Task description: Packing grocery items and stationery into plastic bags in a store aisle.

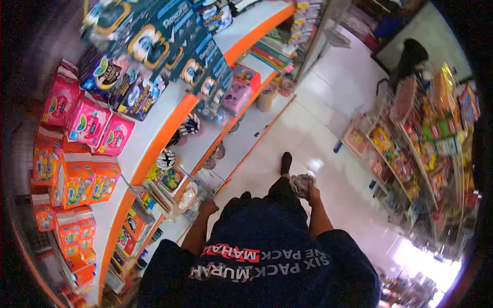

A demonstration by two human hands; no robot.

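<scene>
My right hand (312,192) is closed around a crumpled greyish cloth (302,184), held low beside my leg over the tiled floor. On the other side, my left hand (208,207) hangs beside the lower shelves, close to a clear plastic-wrapped item (188,197); whether it touches that item, or holds anything, I cannot tell. Picture books or boxes (135,222) lie on the shelf left of that hand. Higher up stand orange packs of sanitary pads (80,188) and pink packs (89,121).
A curved white shelf with an orange edge (163,133) runs along my left. Dark hanging sachet strips (161,46) overhang it. At the right stands a tiered rack of packaged goods (408,154), with a person in dark clothing (412,57) behind it. White floor tiles (265,154) lie between.
</scene>
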